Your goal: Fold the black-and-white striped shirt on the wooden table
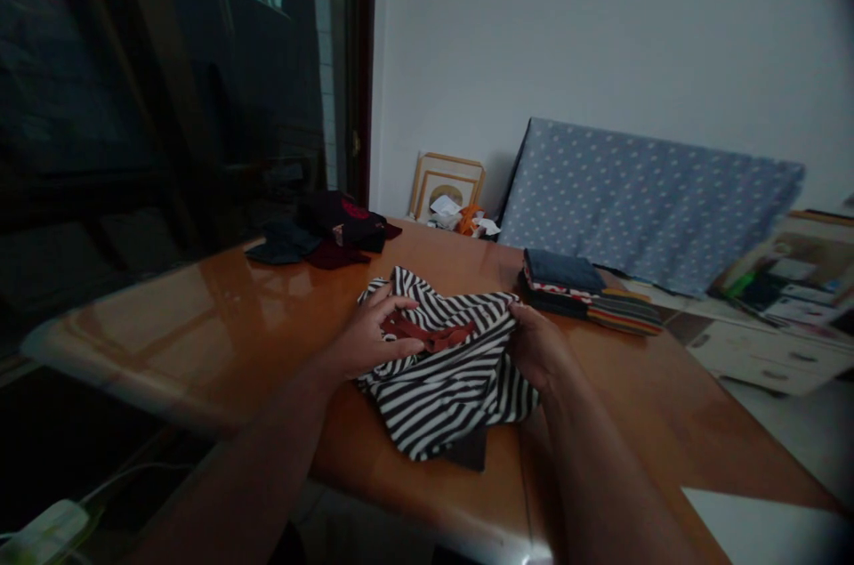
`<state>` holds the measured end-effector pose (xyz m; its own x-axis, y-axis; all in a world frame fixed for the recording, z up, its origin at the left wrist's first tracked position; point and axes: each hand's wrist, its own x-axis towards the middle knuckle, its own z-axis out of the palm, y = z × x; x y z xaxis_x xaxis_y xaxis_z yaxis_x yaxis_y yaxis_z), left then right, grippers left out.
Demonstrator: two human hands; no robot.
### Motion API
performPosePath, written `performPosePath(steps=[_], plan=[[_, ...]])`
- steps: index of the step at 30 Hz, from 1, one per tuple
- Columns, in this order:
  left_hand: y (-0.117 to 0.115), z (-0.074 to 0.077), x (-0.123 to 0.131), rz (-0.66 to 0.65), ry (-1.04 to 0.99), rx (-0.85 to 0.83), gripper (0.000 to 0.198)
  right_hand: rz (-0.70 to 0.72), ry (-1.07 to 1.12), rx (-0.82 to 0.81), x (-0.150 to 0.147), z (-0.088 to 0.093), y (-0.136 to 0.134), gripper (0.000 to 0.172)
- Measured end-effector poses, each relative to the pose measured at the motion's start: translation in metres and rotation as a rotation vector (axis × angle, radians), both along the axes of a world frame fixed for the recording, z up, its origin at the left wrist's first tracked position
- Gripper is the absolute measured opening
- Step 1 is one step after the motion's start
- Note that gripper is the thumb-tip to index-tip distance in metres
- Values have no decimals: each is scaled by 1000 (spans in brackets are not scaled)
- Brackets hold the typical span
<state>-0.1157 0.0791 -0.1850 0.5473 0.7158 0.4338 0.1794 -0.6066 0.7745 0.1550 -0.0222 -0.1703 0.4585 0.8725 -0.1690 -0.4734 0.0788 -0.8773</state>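
Dim feed from the head cam, but readable enough. My left hand lies on the black-and-white striped top, which sits bunched near the middle of the table, closer to the near edge. Its fingers are spread fairly wide over the cloth, just above a rust-red strip on the top. My right hand is at the top's right side, with its fingers narrowed and bunched on a fold of the fabric. It looks like a proper hold, though the tips are tucked in, so I can't tell exactly how they pinch. A dark bit of cloth pokes out from under the top's lower edge, toward me.

Just beyond my right hand, near the table's far edge, there's a folded stack of clothes with denim on top. Over at the far left corner sits a dark clothes pile. Past the far edge, a picture frame leans on the wall beside a dotted board, which is tilted back against it too.
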Motion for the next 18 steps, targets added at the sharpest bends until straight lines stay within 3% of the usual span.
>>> performPosePath(steps=[4,7,9,14,18], plan=[[5,-13,6,57,110,118,51,10,67,-48,-4,1,-1,13],[10,-15,8,75,87,127,22,6,91,-49,-3,0,0,14],[12,-12,8,80,-34,5,12,45,100,-44,-1,-1,1,19],[13,-6,6,174,-482,-500,28,89,100,-33,0,-2,1,29],[14,-6,6,181,-569,-562,32,101,104,-49,-1,-2,1,32]])
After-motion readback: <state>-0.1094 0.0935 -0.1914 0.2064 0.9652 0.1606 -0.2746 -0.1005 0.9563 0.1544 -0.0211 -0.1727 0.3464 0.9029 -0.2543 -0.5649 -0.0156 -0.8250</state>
